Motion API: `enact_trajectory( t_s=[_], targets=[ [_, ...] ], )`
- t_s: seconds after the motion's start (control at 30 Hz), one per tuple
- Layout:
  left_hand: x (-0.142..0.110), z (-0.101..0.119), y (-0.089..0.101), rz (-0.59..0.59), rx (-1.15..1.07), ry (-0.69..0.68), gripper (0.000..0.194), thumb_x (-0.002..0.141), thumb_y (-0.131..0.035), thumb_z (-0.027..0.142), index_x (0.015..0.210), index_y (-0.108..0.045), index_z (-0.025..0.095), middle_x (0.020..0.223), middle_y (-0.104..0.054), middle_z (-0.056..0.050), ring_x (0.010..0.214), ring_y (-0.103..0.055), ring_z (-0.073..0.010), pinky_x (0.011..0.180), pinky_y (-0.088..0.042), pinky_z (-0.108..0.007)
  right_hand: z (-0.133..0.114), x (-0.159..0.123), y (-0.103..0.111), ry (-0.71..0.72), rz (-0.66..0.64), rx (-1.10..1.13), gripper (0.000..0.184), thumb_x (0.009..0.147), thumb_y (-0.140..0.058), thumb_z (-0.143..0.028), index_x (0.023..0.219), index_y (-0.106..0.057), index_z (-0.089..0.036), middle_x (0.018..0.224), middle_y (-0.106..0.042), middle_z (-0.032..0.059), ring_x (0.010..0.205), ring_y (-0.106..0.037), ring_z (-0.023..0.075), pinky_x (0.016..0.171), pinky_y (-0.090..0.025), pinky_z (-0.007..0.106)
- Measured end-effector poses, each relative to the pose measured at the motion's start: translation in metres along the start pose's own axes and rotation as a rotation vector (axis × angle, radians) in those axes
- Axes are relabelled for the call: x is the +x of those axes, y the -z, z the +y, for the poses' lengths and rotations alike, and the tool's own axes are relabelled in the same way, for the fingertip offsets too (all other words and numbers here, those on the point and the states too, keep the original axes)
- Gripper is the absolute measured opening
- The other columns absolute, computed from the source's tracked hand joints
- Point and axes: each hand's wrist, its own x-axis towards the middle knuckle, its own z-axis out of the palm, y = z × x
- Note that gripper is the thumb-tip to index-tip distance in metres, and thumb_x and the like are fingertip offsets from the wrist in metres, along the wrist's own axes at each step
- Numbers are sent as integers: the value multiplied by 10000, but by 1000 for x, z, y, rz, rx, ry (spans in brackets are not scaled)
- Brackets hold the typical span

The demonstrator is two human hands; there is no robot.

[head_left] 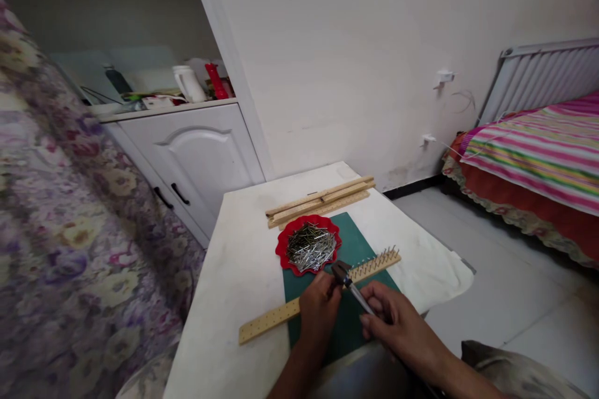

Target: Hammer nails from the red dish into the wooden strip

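A long wooden strip (271, 321) with rows of holes lies slantwise across a green mat (362, 240); its right end bristles with several upright nails (381, 257). My left hand (319, 310) rests on the strip, fingers pinched at a spot by the hammer head, what they pinch being too small to see. My right hand (397, 324) is closed round the handle of a small hammer (349, 283), whose head sits just above the strip. A red dish (283, 246) heaped with loose nails stands right behind.
Spare wooden strips (321, 199) lie at the far end of the white table (234, 274). A flowered curtain (60, 212) hangs at the left, a white cabinet (196, 156) behind it. A striped bed (538, 156) stands at the right across grey floor.
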Motion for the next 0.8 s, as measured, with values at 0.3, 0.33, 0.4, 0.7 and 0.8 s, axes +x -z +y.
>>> enact_trajectory(
  t_s=[0.3,0.33,0.4,0.7,0.8],
  targets=[
    [-4,2,6,-42,-39,-38,162,818,-470,222,776,-622,186,782,-614,-27,724,-573,-151,650,-422,-242,-8,4,3,11,18,53,41,781,-540,-181,818,-523,-186,630,-546,-38,566,-507,110,473,-369,181],
    [-3,2,10,-40,-39,-42,166,827,-468,237,785,-620,187,782,-609,-28,718,-571,-150,650,-424,-242,-9,5,4,18,29,59,41,779,-544,-183,812,-520,-184,632,-547,-40,566,-505,108,496,-379,189],
    [1,-2,22,-10,-11,-39,176,842,-456,256,802,-614,190,792,-604,-28,719,-565,-151,656,-425,-243,-10,7,5,10,43,68,43,784,-543,-199,808,-510,-185,632,-544,-45,524,-473,94,479,-370,189],
    [48,-24,62,-137,428,48,137,824,-485,197,754,-602,198,838,-609,-19,777,-554,-140,664,-361,-218,-5,15,3,13,39,90,61,799,-538,-236,836,-502,-203,621,-529,-60,441,-411,70,386,-323,164],
    [57,-22,62,-236,515,87,126,809,-500,213,757,-614,195,848,-627,-23,778,-569,-141,648,-348,-217,-3,16,3,-6,42,68,71,797,-539,-244,842,-504,-203,616,-546,-56,427,-411,69,363,-308,156]
  ],
)
